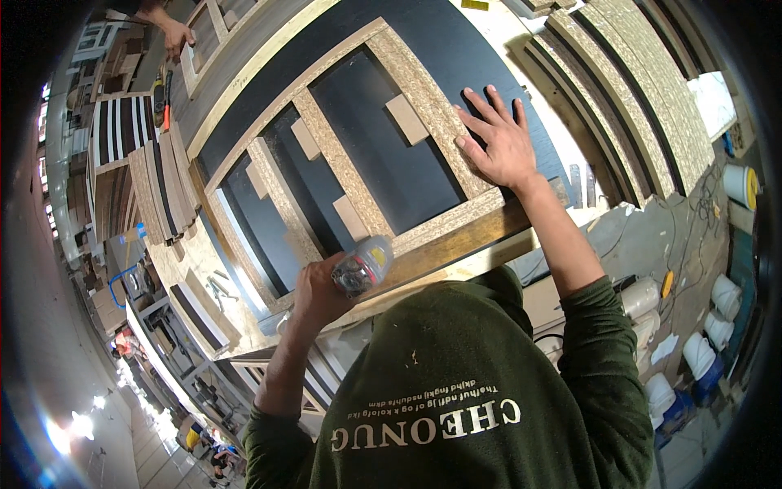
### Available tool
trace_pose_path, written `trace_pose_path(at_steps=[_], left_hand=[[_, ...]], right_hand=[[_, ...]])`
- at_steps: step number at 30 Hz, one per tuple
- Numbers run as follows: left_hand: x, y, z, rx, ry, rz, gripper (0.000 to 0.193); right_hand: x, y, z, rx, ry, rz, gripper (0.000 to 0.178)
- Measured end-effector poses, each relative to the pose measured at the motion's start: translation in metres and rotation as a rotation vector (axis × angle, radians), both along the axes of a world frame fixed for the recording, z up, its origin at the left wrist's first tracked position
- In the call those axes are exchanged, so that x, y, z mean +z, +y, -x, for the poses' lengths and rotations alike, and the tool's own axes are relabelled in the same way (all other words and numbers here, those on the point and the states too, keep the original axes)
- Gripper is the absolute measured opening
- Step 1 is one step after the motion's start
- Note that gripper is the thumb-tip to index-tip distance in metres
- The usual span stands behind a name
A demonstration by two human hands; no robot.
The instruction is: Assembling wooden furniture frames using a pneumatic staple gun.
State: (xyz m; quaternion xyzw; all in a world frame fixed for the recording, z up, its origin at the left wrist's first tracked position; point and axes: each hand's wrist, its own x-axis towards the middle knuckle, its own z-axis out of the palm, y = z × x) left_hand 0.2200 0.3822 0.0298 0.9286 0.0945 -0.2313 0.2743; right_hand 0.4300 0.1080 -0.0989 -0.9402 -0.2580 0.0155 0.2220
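Observation:
A particleboard frame [346, 143] with crossbars lies on a dark panel [529, 122] before me. Small wooden blocks [406, 120] sit against the insides of its bars. My left hand [319, 292] is closed around a clear plastic bottle [364, 265] at the frame's near edge; the bottle is seen nearly end-on, and its nozzle cannot be made out. On the right side bar of the frame my right hand [503, 147] rests flat, fingers spread, holding nothing.
At the far left another person's hand [173, 34] touches a second wooden frame [191, 65]. Stacked board strips [627, 98] stand at right, more strips [159, 187] at left. A tool with an orange handle [167, 102] lies near them. White buckets [699, 354] stand on the floor at right.

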Motion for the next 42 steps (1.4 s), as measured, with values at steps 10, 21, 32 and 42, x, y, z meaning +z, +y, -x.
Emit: trace_pose_path(at_steps=[10,21,32,42], left_hand=[[0.009,0.008,0.004,-0.037,0.026,-0.022,0.044],[0.009,0.001,-0.016,-0.019,0.02,0.09,0.035],[0.008,0.005,-0.018,-0.048,-0.011,0.174,0.037],[0.01,0.004,-0.023,-0.042,0.048,0.138,0.034]], right_hand=[[-0.001,0.002,-0.001,-0.005,-0.024,0.008,0.05],[-0.001,0.001,0.003,-0.027,-0.014,-0.04,0.048],[-0.007,0.001,0.001,-0.034,-0.055,-0.049,0.048],[-0.006,0.001,0.003,-0.033,-0.058,-0.03,0.048]])
